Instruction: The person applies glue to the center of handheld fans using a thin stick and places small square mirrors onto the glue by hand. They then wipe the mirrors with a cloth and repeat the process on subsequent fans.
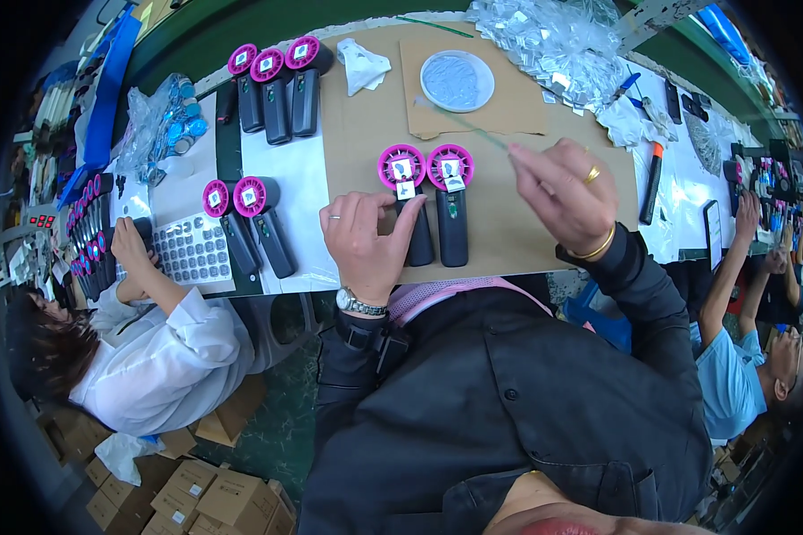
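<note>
Two handheld fans with pink ring heads and dark handles lie side by side on brown card, the left fan (420, 234) and the right fan (453, 234). My left hand (363, 241) is at the left fan's neck, thumb and forefinger on either side of it. A small white square piece (406, 190) shows between those fingertips. Another white square (455, 184) sits at the right fan's neck. My right hand (573, 192), raised to the right, pinches a thin green stick (486, 135), blurred, its far end pointing toward a round white dish (458, 80) of greyish paste.
Several more fans (277, 102) lie at the back left and left. A crumpled white tissue (362, 67) lies behind. Clear plastic pieces (553, 45) are heaped at the back right, near an orange-and-black tool (653, 183). Co-workers sit at left, in a white sleeve (187, 325), and right.
</note>
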The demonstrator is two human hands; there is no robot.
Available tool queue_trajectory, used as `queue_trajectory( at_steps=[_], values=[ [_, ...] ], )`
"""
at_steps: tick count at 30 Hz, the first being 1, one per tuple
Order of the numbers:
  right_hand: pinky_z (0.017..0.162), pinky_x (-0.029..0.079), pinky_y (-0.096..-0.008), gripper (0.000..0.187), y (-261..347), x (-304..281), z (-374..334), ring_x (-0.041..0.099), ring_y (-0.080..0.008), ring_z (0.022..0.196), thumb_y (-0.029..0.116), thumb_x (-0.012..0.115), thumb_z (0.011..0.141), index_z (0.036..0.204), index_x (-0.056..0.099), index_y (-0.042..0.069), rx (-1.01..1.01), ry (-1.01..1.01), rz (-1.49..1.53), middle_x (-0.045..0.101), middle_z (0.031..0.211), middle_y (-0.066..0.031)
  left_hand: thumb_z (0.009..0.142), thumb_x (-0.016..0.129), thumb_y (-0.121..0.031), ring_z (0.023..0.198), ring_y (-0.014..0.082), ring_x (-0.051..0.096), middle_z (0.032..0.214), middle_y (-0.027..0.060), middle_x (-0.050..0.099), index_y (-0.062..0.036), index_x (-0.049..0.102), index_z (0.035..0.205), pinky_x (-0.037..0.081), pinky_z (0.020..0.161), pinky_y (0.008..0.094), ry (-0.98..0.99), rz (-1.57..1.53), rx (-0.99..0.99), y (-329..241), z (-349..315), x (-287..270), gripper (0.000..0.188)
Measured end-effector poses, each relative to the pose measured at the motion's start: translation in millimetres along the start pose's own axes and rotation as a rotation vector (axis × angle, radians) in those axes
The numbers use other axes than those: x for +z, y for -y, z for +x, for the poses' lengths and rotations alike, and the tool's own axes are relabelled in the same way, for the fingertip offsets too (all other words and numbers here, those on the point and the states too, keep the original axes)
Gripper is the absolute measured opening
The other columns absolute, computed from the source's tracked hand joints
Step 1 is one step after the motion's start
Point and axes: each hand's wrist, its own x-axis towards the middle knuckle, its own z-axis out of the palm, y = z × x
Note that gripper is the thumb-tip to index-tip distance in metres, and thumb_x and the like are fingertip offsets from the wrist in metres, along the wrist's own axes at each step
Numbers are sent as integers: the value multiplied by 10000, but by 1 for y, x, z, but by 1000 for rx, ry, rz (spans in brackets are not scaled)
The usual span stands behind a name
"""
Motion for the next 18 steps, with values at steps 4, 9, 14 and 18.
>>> queue_trajectory(
  at_steps=[4, 9, 14, 18],
  values=[
    [529, 434, -288, 278, -23, 2, 5, 616, -136, 626, -93, 852, 850, 1119, 808, -39, 159, -136, -107, 668, 793, -68, 786, 982, -232, 770, 210, 601, 784, 12, 613, -104, 712, 905, 409, 805, 393, -11, -3, -4, -2, 1, -1, 321],
    [559, 418, -252, 218, -46, 7, -9, 585, -95, 654, -62, 824, 908, 1122, 816, -21, 323, -51, -111, 670, 816, -53, 798, 970, -207, 775, 211, 607, 782, 14, 613, -97, 719, 912, 413, 813, 394, -17, -9, -3, -4, 4, -2, 297],
    [575, 405, -239, 177, -46, 6, -13, 554, -67, 670, -34, 811, 937, 1113, 820, -11, 466, -90, -55, 661, 821, -24, 818, 949, -166, 784, 217, 614, 796, 23, 626, -88, 748, 963, 421, 816, 395, -26, -58, -25, -4, 9, -5, 260],
    [588, 404, -229, 151, -49, 5, -18, 541, -44, 685, 2, 807, 961, 1110, 826, -5, 604, -89, 32, 666, 833, 5, 842, 922, -126, 809, 226, 624, 832, 34, 665, -79, 784, 1036, 429, 820, 399, -25, -77, -1, -2, 14, -4, 242]
  ],
)
